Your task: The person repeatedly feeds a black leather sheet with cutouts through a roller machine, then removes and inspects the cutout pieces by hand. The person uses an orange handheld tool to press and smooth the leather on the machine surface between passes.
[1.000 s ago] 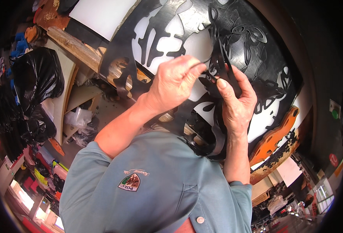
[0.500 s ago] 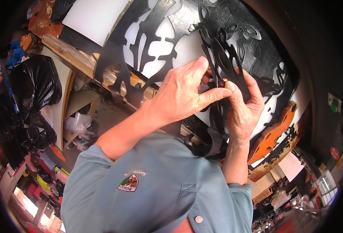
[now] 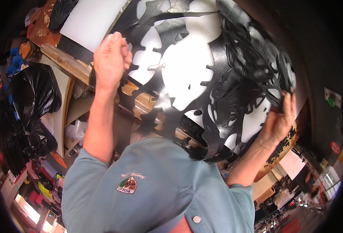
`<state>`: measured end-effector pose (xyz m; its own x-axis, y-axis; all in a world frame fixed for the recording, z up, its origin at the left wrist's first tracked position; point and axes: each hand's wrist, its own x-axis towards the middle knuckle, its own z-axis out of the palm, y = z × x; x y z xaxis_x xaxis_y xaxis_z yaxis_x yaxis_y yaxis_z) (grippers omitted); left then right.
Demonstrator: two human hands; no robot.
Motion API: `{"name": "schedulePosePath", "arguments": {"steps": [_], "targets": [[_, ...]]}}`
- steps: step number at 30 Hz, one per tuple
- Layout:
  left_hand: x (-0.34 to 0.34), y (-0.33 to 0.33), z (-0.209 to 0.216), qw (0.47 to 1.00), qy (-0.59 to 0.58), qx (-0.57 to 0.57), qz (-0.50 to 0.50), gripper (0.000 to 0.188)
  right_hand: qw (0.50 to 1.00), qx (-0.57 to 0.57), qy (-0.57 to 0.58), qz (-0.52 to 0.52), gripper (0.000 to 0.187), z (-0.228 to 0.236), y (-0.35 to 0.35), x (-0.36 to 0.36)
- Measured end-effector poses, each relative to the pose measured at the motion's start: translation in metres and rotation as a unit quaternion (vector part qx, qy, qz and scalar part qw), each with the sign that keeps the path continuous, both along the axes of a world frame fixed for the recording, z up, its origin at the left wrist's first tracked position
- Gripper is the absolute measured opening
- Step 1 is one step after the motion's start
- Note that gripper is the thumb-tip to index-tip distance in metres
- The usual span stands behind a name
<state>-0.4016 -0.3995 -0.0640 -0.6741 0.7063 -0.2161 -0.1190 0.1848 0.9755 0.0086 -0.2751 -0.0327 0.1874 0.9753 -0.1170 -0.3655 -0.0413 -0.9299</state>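
A large black sheet [image 3: 156, 116] with many cut-out holes, like leather or rubber offcut, spreads over a white board [image 3: 187, 73]. At its left edge my left hand [image 3: 110, 62] is closed with curled fingers, apparently gripping the sheet's edge; the exact grip is hidden. On the right, the sheet is bunched into overlapping dark folds. My right hand [image 3: 278, 122] is closed on the lower right of these folds, its fingertips partly behind them. Between the hands, white shows through a large opening in the sheet.
A weathered wooden beam [image 3: 68, 60] juts out at the left, above a shelf unit. Black plastic bags [image 3: 35, 93] hang beside it. Another white board [image 3: 92, 23] lies at the upper left. A worn, flaking board edge [image 3: 284, 145] is below my right hand.
My hands have moved wide apart, left hand to the upper left, right hand to the right. The folded black strips went right with my right hand, uncovering white and hiding the orange piece.
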Motion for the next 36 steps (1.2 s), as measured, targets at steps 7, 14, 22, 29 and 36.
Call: {"name": "schedulePosePath", "arguments": {"steps": [7,14,22,29,36], "targets": [[-0.012,-0.001,-0.022,0.995,0.083,0.028,-0.039,0.04,0.996,0.085,-0.029,-0.029,0.026,0.038,0.017,0.158],[-0.045,-0.001,-0.011,0.996,-0.047,-0.004,0.07,0.035,0.975,0.09,0.052,-0.194,0.022,0.069,0.023,0.278],[0.045,-0.018,0.023,0.935,0.343,0.058,0.064,0.032,0.875,0.136,-0.459,-0.072,0.045,0.013,-0.076,0.068],[0.142,-0.021,0.048,0.906,0.235,0.114,-0.331,0.027,0.81,0.19,-0.533,0.153,0.05,-0.025,-0.103,-0.037],[0.176,0.006,0.005,0.885,0.263,0.045,-0.382,0.04,0.85,0.185,-0.48,0.114,0.04,-0.029,-0.101,-0.029]]}}
